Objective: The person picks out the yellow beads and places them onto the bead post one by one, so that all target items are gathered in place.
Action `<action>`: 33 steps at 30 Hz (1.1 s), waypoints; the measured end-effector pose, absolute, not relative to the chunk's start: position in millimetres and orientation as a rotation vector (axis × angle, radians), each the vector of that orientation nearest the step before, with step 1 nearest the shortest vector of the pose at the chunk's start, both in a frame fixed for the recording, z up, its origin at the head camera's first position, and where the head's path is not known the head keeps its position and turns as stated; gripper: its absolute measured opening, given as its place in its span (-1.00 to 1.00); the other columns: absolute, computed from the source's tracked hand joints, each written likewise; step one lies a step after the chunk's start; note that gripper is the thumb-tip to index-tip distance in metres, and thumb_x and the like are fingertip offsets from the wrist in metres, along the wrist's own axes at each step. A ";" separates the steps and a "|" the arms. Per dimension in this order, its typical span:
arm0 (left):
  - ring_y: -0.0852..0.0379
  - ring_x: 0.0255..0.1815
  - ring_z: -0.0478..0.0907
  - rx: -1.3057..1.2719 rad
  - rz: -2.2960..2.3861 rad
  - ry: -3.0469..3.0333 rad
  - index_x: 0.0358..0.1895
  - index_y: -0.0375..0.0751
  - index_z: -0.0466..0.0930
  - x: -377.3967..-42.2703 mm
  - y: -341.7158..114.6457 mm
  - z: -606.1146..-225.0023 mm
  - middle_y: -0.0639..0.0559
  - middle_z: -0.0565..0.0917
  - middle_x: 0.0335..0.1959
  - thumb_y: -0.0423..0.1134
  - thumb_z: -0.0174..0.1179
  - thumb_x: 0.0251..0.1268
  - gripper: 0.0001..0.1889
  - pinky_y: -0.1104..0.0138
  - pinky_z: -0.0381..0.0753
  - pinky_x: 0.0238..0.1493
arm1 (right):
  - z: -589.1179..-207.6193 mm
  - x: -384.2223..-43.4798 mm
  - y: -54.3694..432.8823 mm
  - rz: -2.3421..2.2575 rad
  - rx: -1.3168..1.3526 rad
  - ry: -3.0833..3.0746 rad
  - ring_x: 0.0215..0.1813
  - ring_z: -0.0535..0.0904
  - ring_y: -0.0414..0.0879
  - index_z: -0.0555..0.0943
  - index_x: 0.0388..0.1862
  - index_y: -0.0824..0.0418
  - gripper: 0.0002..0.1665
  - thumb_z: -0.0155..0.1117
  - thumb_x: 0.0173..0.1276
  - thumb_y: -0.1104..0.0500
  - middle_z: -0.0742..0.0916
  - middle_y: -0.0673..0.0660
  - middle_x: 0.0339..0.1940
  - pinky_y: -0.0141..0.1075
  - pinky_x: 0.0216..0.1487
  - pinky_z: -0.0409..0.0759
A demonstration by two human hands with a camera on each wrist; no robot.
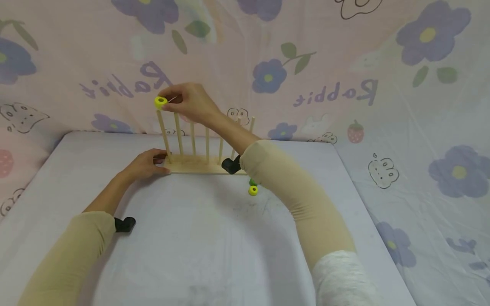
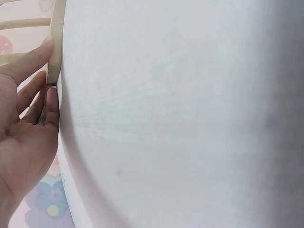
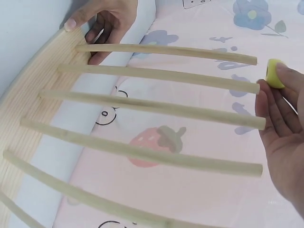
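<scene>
A wooden peg rack [image 1: 199,169] with several upright pegs stands towards the back of the white table. Between thumb and fingers, my right hand [image 1: 194,102] pinches a yellow ring-shaped bead [image 1: 160,103]. In the head view the bead is right at the top of the leftmost peg [image 1: 163,136]; the right wrist view shows its hole facing that peg's tip, with a small gap between. My left hand [image 1: 144,164] grips the left end of the rack's base, thumb [image 2: 40,54] on the front edge and fingers at the end and behind.
Another yellow bead [image 1: 253,191] lies on the table in front of the rack's right end, with a green bead [image 1: 252,182] just behind it, partly covered by the right sleeve [image 1: 294,187]. A patterned cloth [image 1: 229,55] hangs behind the table.
</scene>
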State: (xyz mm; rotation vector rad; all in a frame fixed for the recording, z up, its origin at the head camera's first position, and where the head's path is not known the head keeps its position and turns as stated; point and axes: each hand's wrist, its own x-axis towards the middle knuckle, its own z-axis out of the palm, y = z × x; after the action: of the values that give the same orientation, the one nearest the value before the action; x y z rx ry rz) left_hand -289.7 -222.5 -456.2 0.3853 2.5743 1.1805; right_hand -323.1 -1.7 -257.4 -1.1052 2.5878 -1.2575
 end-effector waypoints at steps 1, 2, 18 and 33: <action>-0.35 0.38 0.31 0.383 1.182 2.572 0.45 -0.48 0.17 -290.0 -222.7 -456.8 -0.43 0.28 0.42 -0.23 0.41 0.22 -0.17 -0.09 0.28 0.43 | -257.9 -323.3 -2.7 -1.243 -1.105 2.591 -0.13 0.69 -0.34 0.68 0.13 0.21 -0.60 0.41 0.32 0.20 0.78 0.01 -0.06 -0.56 -0.02 0.58; -0.36 0.37 0.31 0.386 1.184 2.572 0.45 -0.49 0.17 -290.4 -222.8 -457.1 -0.43 0.28 0.42 -0.22 0.41 0.23 -0.17 -0.10 0.28 0.43 | -258.4 -323.4 -3.6 -1.230 -1.102 2.596 -0.12 0.69 -0.34 0.67 0.14 0.21 -0.60 0.41 0.32 0.19 0.78 0.01 -0.05 -0.56 -0.02 0.58; -0.36 0.39 0.30 0.367 1.206 2.551 0.44 -0.51 0.16 -286.8 -220.4 -453.3 -0.45 0.28 0.41 -0.25 0.39 0.24 -0.19 -0.09 0.28 0.43 | -265.0 -322.4 -12.6 -0.969 -1.108 2.638 -0.04 0.65 -0.35 0.64 0.21 0.15 -0.55 0.37 0.37 0.10 0.76 -0.03 0.02 -0.59 -0.02 0.55; -0.35 0.38 0.31 0.373 1.207 2.558 0.44 -0.50 0.17 -286.7 -220.9 -454.8 -0.44 0.29 0.41 -0.25 0.40 0.23 -0.19 -0.09 0.29 0.42 | -270.2 -324.3 -14.4 -0.943 -1.098 2.658 -0.06 0.66 -0.36 0.70 0.11 0.13 -0.62 0.42 0.33 0.12 0.79 -0.06 -0.07 -0.60 -0.03 0.53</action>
State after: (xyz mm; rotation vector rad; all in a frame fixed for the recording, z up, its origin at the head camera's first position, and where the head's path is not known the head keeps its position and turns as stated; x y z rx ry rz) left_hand -286.7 -220.9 -454.8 0.3732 2.5579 1.2071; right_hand -324.3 -14.4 -270.2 -1.0983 2.6584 -0.9426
